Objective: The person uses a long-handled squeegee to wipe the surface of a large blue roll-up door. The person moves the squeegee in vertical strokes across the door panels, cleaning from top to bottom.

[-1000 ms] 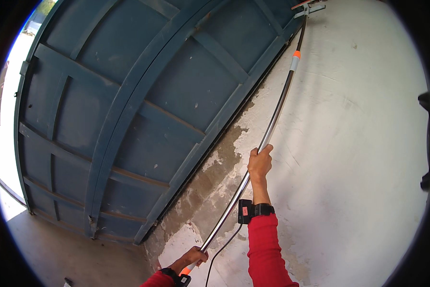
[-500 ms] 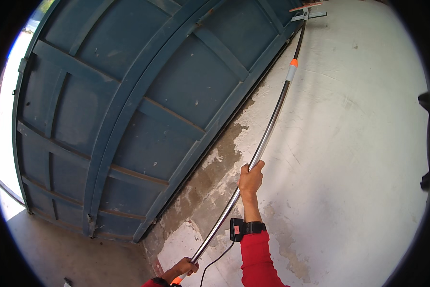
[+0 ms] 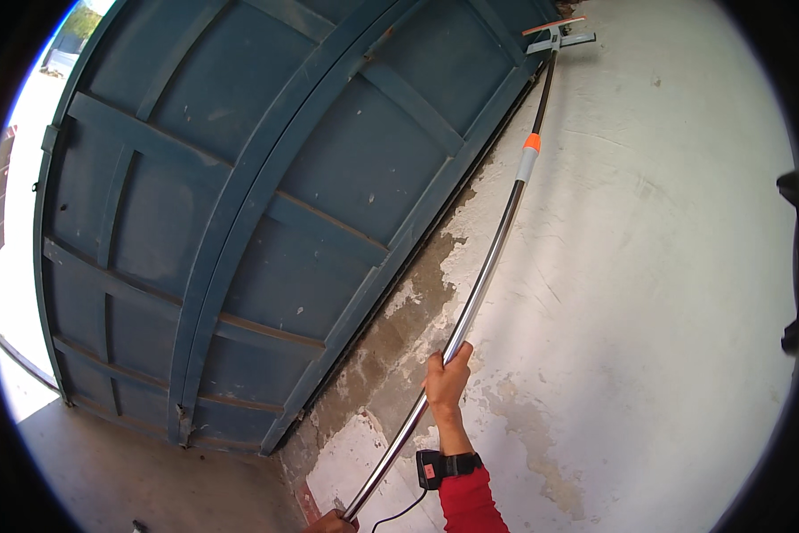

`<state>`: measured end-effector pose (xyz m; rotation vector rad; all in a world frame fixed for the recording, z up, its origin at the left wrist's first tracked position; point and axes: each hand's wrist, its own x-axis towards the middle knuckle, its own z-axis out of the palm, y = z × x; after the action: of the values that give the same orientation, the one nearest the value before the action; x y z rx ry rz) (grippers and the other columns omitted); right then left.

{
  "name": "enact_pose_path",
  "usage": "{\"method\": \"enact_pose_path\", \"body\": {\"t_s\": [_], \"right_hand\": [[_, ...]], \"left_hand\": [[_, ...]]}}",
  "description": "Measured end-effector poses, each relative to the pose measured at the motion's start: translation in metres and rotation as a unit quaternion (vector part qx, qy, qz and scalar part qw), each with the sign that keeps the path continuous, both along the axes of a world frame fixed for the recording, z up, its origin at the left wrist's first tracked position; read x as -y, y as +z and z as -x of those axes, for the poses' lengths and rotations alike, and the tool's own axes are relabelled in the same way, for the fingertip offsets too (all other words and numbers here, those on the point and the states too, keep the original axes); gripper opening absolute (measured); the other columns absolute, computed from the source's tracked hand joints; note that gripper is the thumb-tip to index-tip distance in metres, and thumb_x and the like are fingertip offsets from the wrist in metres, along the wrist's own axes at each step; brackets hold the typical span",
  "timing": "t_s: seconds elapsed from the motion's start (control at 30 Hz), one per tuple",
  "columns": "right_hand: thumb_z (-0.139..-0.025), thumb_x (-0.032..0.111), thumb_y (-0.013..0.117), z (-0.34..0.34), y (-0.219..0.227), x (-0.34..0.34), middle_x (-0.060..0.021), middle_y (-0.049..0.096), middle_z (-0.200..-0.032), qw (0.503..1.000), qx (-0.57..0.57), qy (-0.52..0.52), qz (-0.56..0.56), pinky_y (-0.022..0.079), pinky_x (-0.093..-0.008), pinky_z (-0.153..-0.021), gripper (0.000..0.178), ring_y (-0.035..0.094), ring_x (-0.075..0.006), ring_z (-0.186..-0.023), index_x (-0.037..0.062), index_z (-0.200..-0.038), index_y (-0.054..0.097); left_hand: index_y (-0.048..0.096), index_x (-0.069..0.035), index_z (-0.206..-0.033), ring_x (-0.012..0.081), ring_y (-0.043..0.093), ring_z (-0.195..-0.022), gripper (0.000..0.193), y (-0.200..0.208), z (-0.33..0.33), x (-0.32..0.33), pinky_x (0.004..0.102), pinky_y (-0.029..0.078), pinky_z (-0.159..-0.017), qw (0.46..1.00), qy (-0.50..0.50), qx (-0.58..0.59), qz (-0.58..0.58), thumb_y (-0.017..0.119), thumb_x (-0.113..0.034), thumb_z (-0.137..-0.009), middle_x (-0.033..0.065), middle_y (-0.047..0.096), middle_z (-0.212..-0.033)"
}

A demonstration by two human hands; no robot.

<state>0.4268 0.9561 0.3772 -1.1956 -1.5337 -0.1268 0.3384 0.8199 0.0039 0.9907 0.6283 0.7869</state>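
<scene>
A long telescopic pole (image 3: 488, 268), silver below and black above, slants up from the lower middle of the head view. It carries a grey-and-orange collar (image 3: 528, 160). At its far tip sits a squeegee head (image 3: 556, 41) with a grey bar and an orange edge, close to the upper wall beside the gate; whether it touches cannot be told. My right hand (image 3: 447, 382) is closed around the pole's middle. Lower down, my left hand (image 3: 332, 522) grips it too, partly cut off by the picture's bottom edge, which also hides the pole's near end.
A large blue metal gate (image 3: 319, 240) with raised ribs stands on the left. To the right rises a white wall (image 3: 648, 266), its plaster peeling near the gate. Concrete floor (image 3: 168, 493) lies lower left. A black wrist strap with a box (image 3: 431, 469) and cable is on my right forearm.
Both hands and the pole have moved down and slightly left in the picture. The squeegee head has shifted a little left and lower. Both hands keep their hold.
</scene>
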Motion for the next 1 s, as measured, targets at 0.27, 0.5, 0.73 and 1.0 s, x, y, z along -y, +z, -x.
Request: {"method": "enact_pose_path", "body": {"t_s": [0.27, 0.5, 0.73, 1.0], "right_hand": [[-0.093, 0.016, 0.06, 0.012, 0.133, -0.038, -0.0184, 0.067, -0.073, 0.997, -0.002, -0.032, -0.066, 0.055, -0.0459, -0.055, 0.032, 0.067, -0.0334, -0.052, 0.0017, -0.116, 0.044], [-0.093, 0.016, 0.057, 0.025, 0.205, -0.049, -0.0202, 0.067, -0.075, 0.998, 0.009, -0.054, -0.028, 0.055, -0.0443, -0.052, 0.029, 0.065, -0.0324, -0.048, 0.0002, -0.112, 0.041], [-0.094, 0.013, 0.057, 0.025, 0.099, -0.018, -0.0175, 0.064, -0.071, 1.0, -0.002, 0.031, -0.003, 0.052, -0.0412, -0.045, 0.027, 0.063, -0.0295, -0.046, 0.0, -0.108, 0.038], [-0.095, 0.01, 0.059, 0.048, -0.023, 0.041, -0.0124, 0.061, -0.069, 0.982, -0.071, 0.174, 0.029, 0.051, -0.0363, -0.044, 0.026, 0.061, -0.0236, -0.046, 0.0005, -0.108, 0.039]], "left_hand": [[0.066, -0.001, -0.076, 0.0187, 0.055, -0.049, 0.009, 0.115, 0.005, -0.052, 0.035, 0.048, -0.048, 0.996, -0.078, -0.006, -0.032, 0.07, -0.005, -0.068, 0.008, 0.057, -0.058], [0.063, -0.001, -0.073, 0.0196, 0.055, -0.049, 0.009, 0.163, 0.011, -0.08, 0.0364, 0.048, -0.047, 0.996, -0.057, 0.005, -0.069, 0.069, -0.002, -0.067, 0.0088, 0.056, -0.057], [0.067, 0.0, -0.078, 0.0203, 0.055, -0.049, 0.01, 0.064, 0.021, -0.034, 0.0367, 0.048, -0.048, 0.998, -0.044, -0.036, 0.007, 0.07, -0.005, -0.07, 0.0091, 0.057, -0.059], [0.068, 0.0, -0.079, 0.0206, 0.056, -0.049, 0.011, -0.032, 0.055, 0.069, 0.0373, 0.048, -0.048, 0.991, 0.111, -0.079, -0.004, 0.07, -0.008, -0.072, 0.0099, 0.058, -0.059]]}}
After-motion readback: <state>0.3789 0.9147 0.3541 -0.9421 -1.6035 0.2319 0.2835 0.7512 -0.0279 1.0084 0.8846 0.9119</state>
